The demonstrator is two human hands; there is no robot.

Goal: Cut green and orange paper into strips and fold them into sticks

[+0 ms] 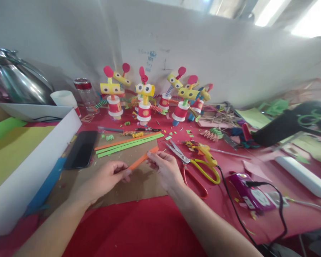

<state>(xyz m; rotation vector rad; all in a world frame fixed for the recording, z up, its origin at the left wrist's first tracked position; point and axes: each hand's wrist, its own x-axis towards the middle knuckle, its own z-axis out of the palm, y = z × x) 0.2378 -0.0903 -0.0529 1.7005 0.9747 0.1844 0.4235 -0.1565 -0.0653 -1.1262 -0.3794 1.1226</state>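
Note:
An orange paper strip [139, 161] is stretched between my two hands above a piece of brown cardboard [139, 189]. My left hand [115, 175] pinches its lower left end between thumb and fingers. Near its upper right end, my right hand [162, 164] grips the same strip. Just beyond lie two green paper strips [128, 145] and another orange strip [109, 145]. Small folded paper springs [137, 135] in yellow, orange and green rest behind them. Scissors with yellow and red handles [187, 160] lie open to the right of my right hand.
Several paper-cup figures [144, 107] stand along the wall. A white box [42, 153] of coloured paper and a black phone [81, 150] are at left. On the right lie a yellow glue gun [208, 157], its black cord and a purple power socket [253, 194].

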